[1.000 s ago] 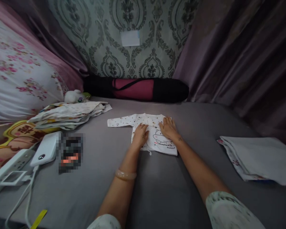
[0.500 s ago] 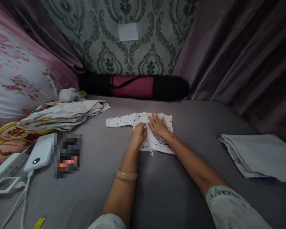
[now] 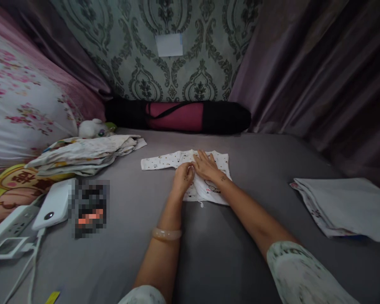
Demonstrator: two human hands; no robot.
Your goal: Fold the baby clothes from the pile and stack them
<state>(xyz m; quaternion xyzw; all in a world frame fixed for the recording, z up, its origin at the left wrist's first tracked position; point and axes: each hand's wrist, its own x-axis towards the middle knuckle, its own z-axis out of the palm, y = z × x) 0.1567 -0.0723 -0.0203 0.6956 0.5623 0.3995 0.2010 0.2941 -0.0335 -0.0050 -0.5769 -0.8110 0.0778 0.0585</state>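
A small white baby shirt (image 3: 161, 162) with a dotted print lies on the grey bed sheet. One sleeve stretches out to the left, while the right side is folded in over the body. My left hand (image 3: 183, 178) is closed at the middle of the shirt, its thumb and fingers pinching the cloth near the folded edge. Right beside it, my right hand (image 3: 206, 167) lies flat on the folded part with its fingers stretched out. Both hands cover the middle of the shirt.
On the left are a pile of clothes (image 3: 88, 154), a white plush toy (image 3: 91, 128), a white power bank (image 3: 55, 204) and a power strip (image 3: 14, 223). Folded white cloth (image 3: 345, 207) lies at the right. A long black and pink bag (image 3: 177, 116) rests along the wall.
My left hand has shifted slightly left and its fingers have come closer to my right hand. My right hand has slid a little left over the shirt, staying flat.
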